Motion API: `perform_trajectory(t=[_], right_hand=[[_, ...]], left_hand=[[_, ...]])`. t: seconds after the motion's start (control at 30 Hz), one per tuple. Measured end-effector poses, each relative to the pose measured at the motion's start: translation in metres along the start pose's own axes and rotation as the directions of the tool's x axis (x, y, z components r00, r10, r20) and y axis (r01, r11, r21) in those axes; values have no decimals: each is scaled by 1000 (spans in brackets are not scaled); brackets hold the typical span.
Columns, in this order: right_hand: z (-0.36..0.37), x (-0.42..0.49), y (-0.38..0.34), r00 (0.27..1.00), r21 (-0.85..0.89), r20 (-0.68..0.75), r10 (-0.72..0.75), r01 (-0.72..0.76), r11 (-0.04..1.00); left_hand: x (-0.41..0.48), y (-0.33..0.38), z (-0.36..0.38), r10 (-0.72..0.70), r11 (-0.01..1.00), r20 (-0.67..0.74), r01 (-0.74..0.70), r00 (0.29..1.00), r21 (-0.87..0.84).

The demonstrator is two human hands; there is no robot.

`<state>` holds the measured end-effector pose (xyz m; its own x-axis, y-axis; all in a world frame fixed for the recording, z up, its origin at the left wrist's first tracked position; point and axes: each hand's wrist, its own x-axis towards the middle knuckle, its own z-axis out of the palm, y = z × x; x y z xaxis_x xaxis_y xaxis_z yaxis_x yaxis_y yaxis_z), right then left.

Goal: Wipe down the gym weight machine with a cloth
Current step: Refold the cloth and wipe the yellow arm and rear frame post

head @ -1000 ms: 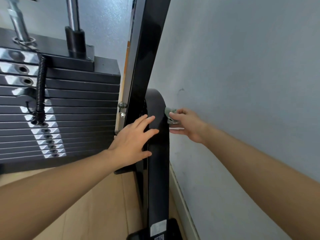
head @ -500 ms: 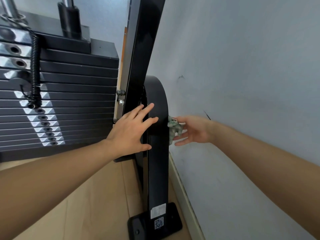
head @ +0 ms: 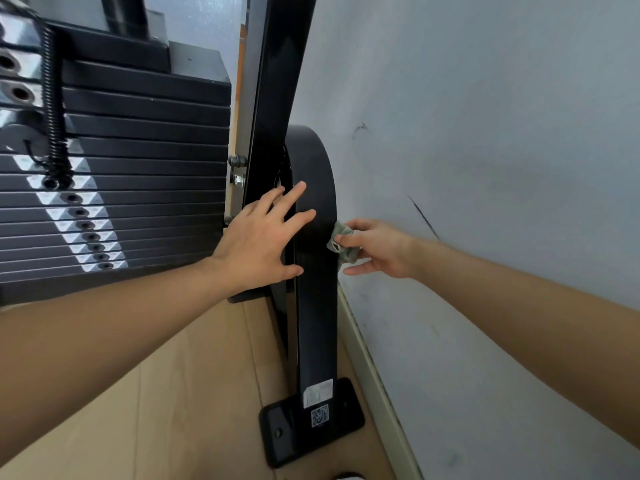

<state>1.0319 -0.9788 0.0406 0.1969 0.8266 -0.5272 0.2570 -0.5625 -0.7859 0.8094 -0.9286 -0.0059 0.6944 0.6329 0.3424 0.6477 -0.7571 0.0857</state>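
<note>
Centre frame, the left hand point(head: 259, 240) lies flat, fingers spread, on the weight machine's black curved post point(head: 317, 327). Just right of it, the right hand point(head: 379, 249) pinches a crumpled grey-green cloth point(head: 342, 242) against the post's right edge. The weight stack point(head: 145, 161) fills the upper left.

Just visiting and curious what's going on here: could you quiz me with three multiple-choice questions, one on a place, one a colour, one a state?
1. Where is the cloth?
A) on the floor
B) in the right hand, against the wall-side edge of the curved black post
C) over the weight stack

2. Cloth colour?
A) grey-green
B) red
C) yellow

3. The left hand is:
A) clenched
B) holding a bottle
C) open, fingers spread on the post

Answers: B, fingers pinch it at the post's edge; A, pale grey-green fabric; C, straight fingers lie on the post.
</note>
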Motion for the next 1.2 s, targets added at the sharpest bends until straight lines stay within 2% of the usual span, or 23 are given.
perform_trajectory(t=[0.17,0.27,0.47,0.57,0.8,0.9,1.03,1.2], right_hand=[[6,-4,22,994,-29,38,104,-103,994],[6,-4,27,991,-14,53,125,-124,992],[11,3,25,998,84,-48,-37,41,996],[17,3,36,995,134,-80,-66,76,988],[27,-10,93,993,118,4,118,-117,986],[32,-16,121,981,45,49,189,-192,980],[41,-20,150,960,-46,38,279,-277,960],[47,-25,174,910,-221,74,407,-384,897]], left_hand=[[-1,1,-1,22,998,-10,-21,1000,59],[-6,4,3,116,986,-30,-111,993,122],[-22,15,20,165,967,38,-169,986,190],[-25,16,24,157,969,50,-163,986,188],[-25,10,27,167,975,48,-172,985,142],[-26,10,28,172,974,40,-176,984,142],[-26,11,28,178,972,37,-182,983,149],[-25,11,27,178,977,23,-180,984,118]])
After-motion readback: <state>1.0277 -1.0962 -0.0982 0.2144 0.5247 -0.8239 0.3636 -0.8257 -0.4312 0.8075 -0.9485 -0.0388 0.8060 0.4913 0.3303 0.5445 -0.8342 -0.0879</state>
